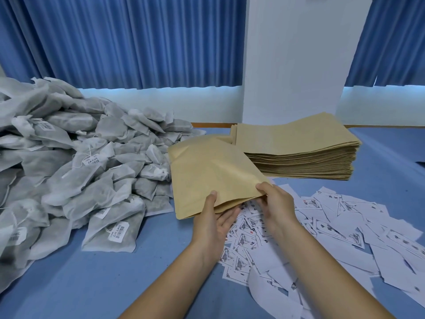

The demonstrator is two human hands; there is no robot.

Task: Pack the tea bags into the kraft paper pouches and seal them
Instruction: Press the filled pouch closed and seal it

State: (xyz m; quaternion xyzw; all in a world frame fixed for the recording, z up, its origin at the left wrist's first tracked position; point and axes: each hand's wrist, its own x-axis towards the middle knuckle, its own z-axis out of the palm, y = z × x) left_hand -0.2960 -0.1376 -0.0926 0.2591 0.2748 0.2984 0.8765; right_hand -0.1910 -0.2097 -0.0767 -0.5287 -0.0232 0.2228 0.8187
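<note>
- Tea bags (80,171) lie heaped at the left of the bench (92,284), within your reach.
- Your left hand (215,218) pinches the kraft pouch (207,171) at its near edge, fingers (231,215) beneath.
- Your right hand (277,203) grips its corner, likely to part the mouth.

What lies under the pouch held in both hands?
Under the pouch near its front edge, fingers of the left hand and labels show; the right hand pinches its corner. The rest beneath is covered.

Counts: I held 1 kraft pouch (213,173) with 2 hands, left hand (215,218) and right hand (276,207). There was 1 stack of pouches (299,146), too many to count. 1 heap of tea bags (80,157), dozens. Loose printed labels (345,226): dozens, overlapping, no exact count.
</note>
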